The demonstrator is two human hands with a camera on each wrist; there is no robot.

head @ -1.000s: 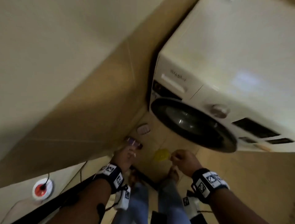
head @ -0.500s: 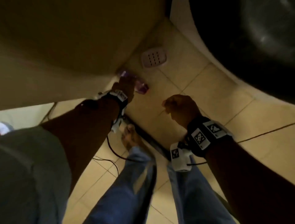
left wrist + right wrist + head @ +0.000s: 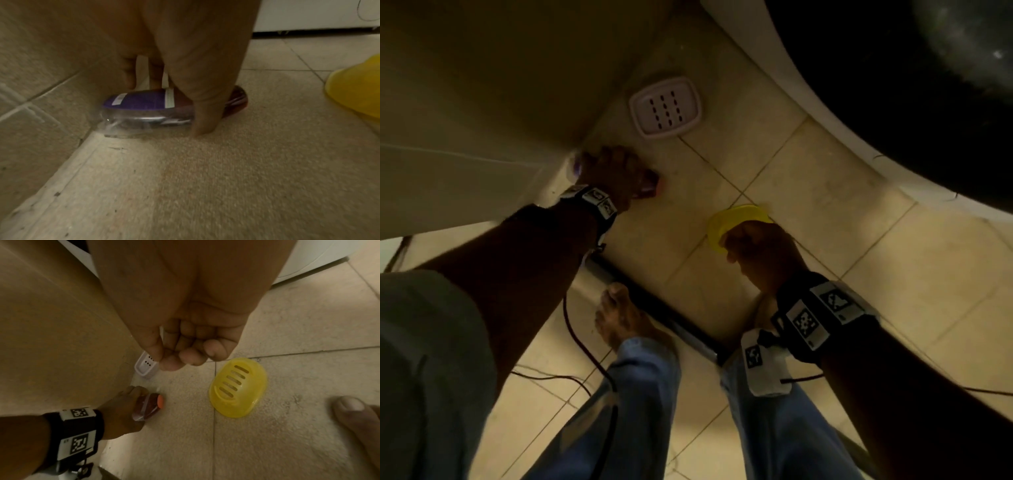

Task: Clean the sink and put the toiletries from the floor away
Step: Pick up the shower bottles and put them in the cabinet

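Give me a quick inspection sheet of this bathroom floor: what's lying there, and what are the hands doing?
Surface: beige tiled floor, gritty specks along the wall edge.
Job's things: bottle lying on its side by the wall; yellow soap dish upside down; white soap dish near the wall.
Clutter: nothing seen.
Hands: left hand grips the bottle; right hand curled, holding nothing, above the yellow dish.
Cables: thin wires trail from the wrist cameras.
Surroundings: washing machine, bare feet.
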